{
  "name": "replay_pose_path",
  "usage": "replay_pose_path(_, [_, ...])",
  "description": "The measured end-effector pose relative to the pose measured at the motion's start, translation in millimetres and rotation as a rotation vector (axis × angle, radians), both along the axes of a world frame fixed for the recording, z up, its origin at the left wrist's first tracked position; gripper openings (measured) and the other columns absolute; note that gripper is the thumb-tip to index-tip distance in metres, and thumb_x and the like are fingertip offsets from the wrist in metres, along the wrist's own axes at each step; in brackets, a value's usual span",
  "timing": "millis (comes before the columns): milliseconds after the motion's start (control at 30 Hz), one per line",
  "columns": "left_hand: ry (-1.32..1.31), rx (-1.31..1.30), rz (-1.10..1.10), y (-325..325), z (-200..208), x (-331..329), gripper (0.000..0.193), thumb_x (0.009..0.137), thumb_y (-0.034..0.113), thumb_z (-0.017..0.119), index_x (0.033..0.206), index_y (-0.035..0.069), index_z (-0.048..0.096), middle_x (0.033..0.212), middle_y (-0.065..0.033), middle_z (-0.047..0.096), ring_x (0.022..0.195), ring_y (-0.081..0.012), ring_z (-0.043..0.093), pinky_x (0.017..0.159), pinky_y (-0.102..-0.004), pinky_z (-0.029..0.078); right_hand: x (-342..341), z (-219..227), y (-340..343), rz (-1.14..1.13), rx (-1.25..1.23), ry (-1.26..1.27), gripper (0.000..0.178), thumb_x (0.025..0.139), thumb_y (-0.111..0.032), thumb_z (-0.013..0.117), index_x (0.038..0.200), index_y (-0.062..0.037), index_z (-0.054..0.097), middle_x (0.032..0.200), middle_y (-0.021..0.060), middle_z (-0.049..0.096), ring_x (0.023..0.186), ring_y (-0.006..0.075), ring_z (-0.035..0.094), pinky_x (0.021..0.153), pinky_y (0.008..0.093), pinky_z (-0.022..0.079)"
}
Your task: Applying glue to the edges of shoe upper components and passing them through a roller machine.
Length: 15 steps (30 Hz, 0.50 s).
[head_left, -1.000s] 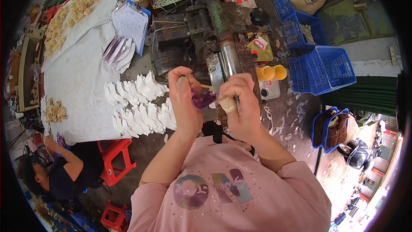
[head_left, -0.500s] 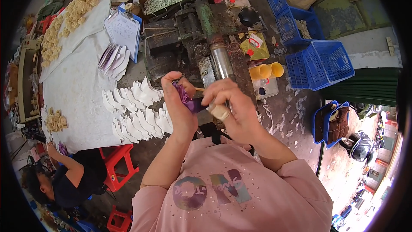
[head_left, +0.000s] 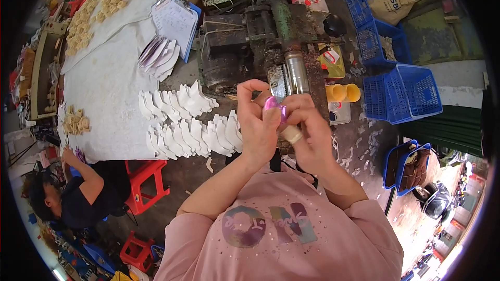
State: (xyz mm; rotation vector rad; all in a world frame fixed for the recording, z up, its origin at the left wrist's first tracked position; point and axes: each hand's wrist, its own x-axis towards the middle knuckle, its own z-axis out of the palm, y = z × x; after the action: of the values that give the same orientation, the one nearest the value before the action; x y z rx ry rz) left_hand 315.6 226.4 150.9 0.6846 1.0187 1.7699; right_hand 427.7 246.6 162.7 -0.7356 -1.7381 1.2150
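A shiny purple piece, like leather or satin fabric [head_left: 272, 104], is pinched between the fingertips of both hands in front of my chest. My left hand [head_left: 256, 134] grips its left side with thumb and fingers closed. On its right side, my right hand [head_left: 314, 132] holds with bent fingers. A pale cylindrical thing [head_left: 291, 134] sticks out at the right palm; I cannot tell whether it is a handle or a finger covering. Just beyond the hands stands a worn machine with a silver cylinder [head_left: 297, 75]. White curved pieces [head_left: 192, 138] lie in rows left of my hands.
A clipboard with papers [head_left: 174, 23], purple-edged pieces [head_left: 159, 57] and beige rosettes [head_left: 112, 0] lie on the white-covered table. Yellow rolls [head_left: 344, 93] and blue crates [head_left: 403, 93] are at right. A person [head_left: 78, 192] works at left beside a red stool [head_left: 146, 184].
My hands have come closer together and shifted right in the view. The purple piece, stretched between them before, is now bunched at the fingertips. The surroundings have also shifted in the view.
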Motion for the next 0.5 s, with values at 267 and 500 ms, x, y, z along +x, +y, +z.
replay_pose_path(267, [0.255,-0.422,-0.062,-4.8,-17.4,-54.9,0.023,0.078,0.001,0.064,0.097,0.006,0.055,0.064,0.0062,0.041,0.056,-0.0018,0.037,0.049,-0.0189,0.03,81.6,20.2,60.0,-0.185,0.039,-0.422,0.009,0.082,0.001,0.054,0.084,-0.0025,0.046,0.084,0.0076,0.053,0.073,0.0179,0.054,0.066,0.0316,0.043])
replay_pose_path(500, [0.601,-0.565,-0.362,-8.4,-19.7,-15.4,0.017,0.083,0.007,0.057,0.099,0.003,0.063,0.075,-0.006,0.062,0.063,-0.0122,0.056,0.057,-0.0264,0.038,83.5,-9.2,69.9,0.036,-0.021,-0.798,0.01,0.073,-0.002,0.056,0.081,-0.004,0.051,0.071,0.0147,0.055,0.07,0.0331,0.053,0.063,0.0412,0.038])
